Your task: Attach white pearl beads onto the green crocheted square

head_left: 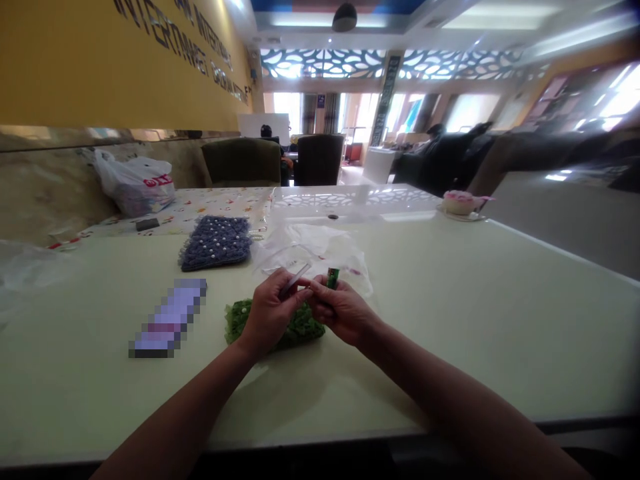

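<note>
My left hand (271, 308) is closed around a thin, whitish translucent stick (296, 280) that slants up and to the right. My right hand (345, 310) grips a small green object (333, 277) with a dark top, its lower part hidden in the fingers. The fingertips of both hands meet; whatever lies between them is too small to make out. Under and behind my hands, a green ruffled piece (300, 331) with a pearl-like bead rests on the table, partly covered by the left hand.
A blue-grey beaded bag (216, 241) lies at the back left, with a blurred phone (170, 320) nearer. Beyond my hands spreads a crumpled white plastic bag (320, 243). A full carrier bag (137, 183) stands by the wall; a pink-and-white cup (460, 202) sits at the right edge.
</note>
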{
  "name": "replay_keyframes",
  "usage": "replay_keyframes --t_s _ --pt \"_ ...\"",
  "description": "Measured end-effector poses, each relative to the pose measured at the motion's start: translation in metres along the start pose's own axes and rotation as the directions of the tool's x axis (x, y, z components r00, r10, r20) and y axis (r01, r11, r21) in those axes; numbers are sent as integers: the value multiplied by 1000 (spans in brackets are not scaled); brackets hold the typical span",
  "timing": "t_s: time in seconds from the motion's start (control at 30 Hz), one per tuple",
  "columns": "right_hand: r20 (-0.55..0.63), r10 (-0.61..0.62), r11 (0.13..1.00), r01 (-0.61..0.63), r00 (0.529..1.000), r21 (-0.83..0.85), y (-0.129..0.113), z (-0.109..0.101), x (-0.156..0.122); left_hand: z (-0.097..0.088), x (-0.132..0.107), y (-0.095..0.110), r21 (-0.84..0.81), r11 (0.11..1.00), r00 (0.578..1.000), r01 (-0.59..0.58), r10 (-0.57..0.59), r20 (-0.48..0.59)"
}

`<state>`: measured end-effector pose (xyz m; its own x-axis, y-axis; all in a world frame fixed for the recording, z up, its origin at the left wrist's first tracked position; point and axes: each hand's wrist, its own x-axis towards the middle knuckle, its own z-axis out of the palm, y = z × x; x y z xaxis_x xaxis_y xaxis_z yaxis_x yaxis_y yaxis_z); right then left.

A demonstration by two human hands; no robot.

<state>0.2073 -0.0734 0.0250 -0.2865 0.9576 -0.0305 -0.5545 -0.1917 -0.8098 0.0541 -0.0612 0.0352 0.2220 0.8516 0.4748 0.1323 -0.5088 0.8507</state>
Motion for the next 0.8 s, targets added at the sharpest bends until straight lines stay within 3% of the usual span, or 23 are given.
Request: replay_keyframes --t_s 0.1,0.2,0.37,0.47,0.6,0.7,0.8 --pt "-17 -8 1000 7 1000 -12 0 -2 0 0 0 1 -22 999 999 29 -29 -16" --pt "-5 -23 998 23 1000 -64 -3 -2 -1 1 0 0 -201 963 984 178 -173 44" --pt "-1 -27 985 26 1000 -172 -10 -2 -6 1 3 -6 -548 710 891 442 -419 176" --pt "-10 -81 968 77 997 -240 -12 -4 -8 -2 6 -7 -639 591 859 492 -448 247" --pt "43 -218 925 220 975 -308 -16 -3 -10 -7 9 -7 -692 519 855 502 -420 305" --pt "86 -285 874 296 955 -385 -19 -1 -12 -8 9 -8 -623 618 873 479 -409 266" --pt "62 -287 842 283 956 -459 -20 -2 -10 -8 7 -7 -316 880 934 355 -345 89"
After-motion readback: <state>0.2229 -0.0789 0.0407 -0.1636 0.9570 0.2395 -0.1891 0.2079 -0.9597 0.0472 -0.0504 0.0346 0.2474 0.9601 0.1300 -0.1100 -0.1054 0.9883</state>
